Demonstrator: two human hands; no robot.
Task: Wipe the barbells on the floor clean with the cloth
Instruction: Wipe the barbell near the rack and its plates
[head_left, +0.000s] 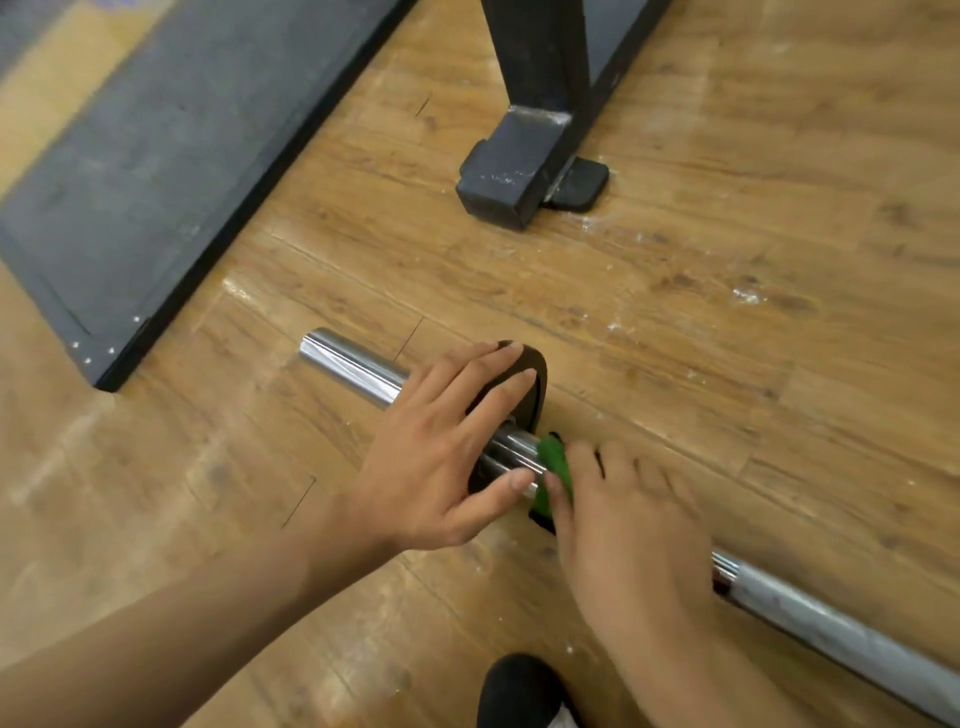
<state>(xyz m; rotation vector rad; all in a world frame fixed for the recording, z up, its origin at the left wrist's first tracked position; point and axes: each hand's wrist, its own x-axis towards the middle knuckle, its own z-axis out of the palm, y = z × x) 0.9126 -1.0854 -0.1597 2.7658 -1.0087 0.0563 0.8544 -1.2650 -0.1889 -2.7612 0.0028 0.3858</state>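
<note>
From the head camera, a barbell lies flat on the wooden floor, running from its chrome end near the corner of a dark mat down towards the lower right, where its dull grey shaft leaves the picture. A small black weight plate sits on the chrome sleeve, standing on edge on the floor.

The left hand lies over this plate with its fingers straight and spread. The fingertips reach across the plate's top rim and the thumb lies beside the sleeve; it grips nothing.

The right hand is just beside it on the shaft side of the plate. Its fingers bend over the bar and its thumb presses on the near side, clamping a green cloth against the metal. Only a small fold of the cloth shows, close to the plate. This hand is slightly blurred.

Farther back on the floor stands the black foot of a metal frame on a dark pad, with white dust scattered to its right. A black shoe shows at the bottom edge, below the hands.
</note>
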